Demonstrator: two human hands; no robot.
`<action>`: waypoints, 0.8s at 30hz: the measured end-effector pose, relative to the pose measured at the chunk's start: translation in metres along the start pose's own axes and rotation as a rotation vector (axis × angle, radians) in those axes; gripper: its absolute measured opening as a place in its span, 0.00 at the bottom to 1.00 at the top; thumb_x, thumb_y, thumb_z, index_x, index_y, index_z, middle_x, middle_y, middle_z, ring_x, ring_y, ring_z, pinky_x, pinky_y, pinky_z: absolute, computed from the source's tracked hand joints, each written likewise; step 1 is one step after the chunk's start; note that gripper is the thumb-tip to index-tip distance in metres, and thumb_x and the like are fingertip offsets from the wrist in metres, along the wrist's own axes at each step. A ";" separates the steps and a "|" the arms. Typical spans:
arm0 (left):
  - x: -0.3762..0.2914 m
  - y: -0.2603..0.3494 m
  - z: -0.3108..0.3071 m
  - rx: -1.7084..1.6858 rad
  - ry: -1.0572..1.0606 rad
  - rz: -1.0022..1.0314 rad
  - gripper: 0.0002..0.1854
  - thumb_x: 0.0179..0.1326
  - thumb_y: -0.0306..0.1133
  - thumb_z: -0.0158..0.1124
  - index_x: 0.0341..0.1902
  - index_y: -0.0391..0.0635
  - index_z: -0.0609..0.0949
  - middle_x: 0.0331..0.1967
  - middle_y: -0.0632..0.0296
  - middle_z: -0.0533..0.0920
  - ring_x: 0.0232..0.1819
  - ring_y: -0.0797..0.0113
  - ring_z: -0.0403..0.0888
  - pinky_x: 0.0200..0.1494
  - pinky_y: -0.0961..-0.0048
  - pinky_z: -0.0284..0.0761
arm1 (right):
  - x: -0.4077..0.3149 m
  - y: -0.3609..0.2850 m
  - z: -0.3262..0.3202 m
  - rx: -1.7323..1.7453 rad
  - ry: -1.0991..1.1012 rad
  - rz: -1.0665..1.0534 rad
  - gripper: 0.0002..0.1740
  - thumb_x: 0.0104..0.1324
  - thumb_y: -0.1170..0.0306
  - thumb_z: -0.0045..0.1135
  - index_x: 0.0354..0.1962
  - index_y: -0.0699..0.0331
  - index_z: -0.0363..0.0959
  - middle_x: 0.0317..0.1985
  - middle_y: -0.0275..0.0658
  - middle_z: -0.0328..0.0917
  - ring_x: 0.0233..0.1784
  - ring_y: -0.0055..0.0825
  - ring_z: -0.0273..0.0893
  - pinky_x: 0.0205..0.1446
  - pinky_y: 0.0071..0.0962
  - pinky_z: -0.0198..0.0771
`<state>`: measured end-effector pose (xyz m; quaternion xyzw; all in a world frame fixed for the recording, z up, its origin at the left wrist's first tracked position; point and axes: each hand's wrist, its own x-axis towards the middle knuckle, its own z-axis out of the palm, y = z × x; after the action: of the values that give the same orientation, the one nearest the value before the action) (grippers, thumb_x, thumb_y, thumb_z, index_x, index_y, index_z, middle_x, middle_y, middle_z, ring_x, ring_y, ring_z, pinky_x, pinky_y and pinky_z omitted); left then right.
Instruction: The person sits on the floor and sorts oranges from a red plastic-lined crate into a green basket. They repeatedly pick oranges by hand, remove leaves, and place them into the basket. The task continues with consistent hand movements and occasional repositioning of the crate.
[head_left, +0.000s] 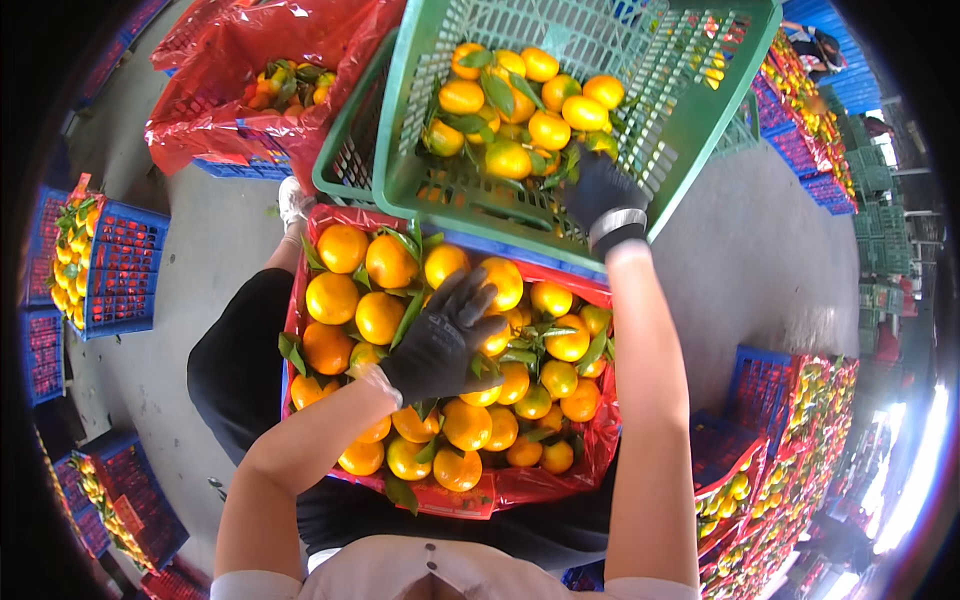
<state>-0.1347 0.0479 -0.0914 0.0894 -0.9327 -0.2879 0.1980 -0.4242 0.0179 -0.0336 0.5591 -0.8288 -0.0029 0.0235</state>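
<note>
Both hands wear dark gloves. My left hand (442, 341) rests over the oranges (379, 318) in a crate lined with red plastic film (592, 457); its fingers touch a large orange, and whether it grips one is unclear. My right hand (606, 196) reaches into a tilted green plastic crate (731, 97), at the right edge of a pile of yellow-orange citrus fruit (549, 130) with green leaves. Its fingertips are hidden among leaves, so what it holds cannot be seen. The green crate stands just beyond the red-lined one.
Another red-lined crate (202, 112) with some fruit stands at the upper left, beside a second green crate (337, 161). Blue crates (124, 270) of fruit stand on the floor at the left. Several stacked fruit crates (780, 427) line the right side. A person (814, 49) is at the upper right.
</note>
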 end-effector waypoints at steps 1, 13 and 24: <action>0.007 0.001 -0.001 -0.213 0.010 -0.094 0.40 0.51 0.51 0.76 0.65 0.46 0.74 0.72 0.47 0.64 0.77 0.42 0.57 0.78 0.44 0.51 | 0.023 0.030 0.011 0.030 -0.280 0.226 0.35 0.63 0.53 0.63 0.61 0.65 0.68 0.55 0.55 0.79 0.54 0.50 0.82 0.55 0.47 0.78; -0.076 0.112 0.034 0.206 -0.216 0.130 0.12 0.52 0.38 0.63 0.30 0.42 0.87 0.47 0.51 0.82 0.73 0.43 0.65 0.79 0.45 0.52 | -0.244 0.031 -0.027 1.050 -0.517 -0.026 0.39 0.60 0.69 0.75 0.65 0.62 0.63 0.58 0.40 0.76 0.60 0.31 0.75 0.62 0.34 0.74; -0.082 0.110 0.029 0.130 -0.207 0.087 0.15 0.56 0.39 0.62 0.37 0.40 0.87 0.50 0.55 0.82 0.76 0.47 0.61 0.81 0.48 0.46 | -0.365 -0.052 -0.001 0.851 -0.541 -0.084 0.29 0.56 0.58 0.74 0.50 0.69 0.77 0.46 0.49 0.83 0.49 0.43 0.82 0.53 0.38 0.76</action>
<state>-0.0786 0.1754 -0.0769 0.0310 -0.9678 -0.2258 0.1069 -0.2399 0.3364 -0.0469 0.5314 -0.7097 0.1894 -0.4220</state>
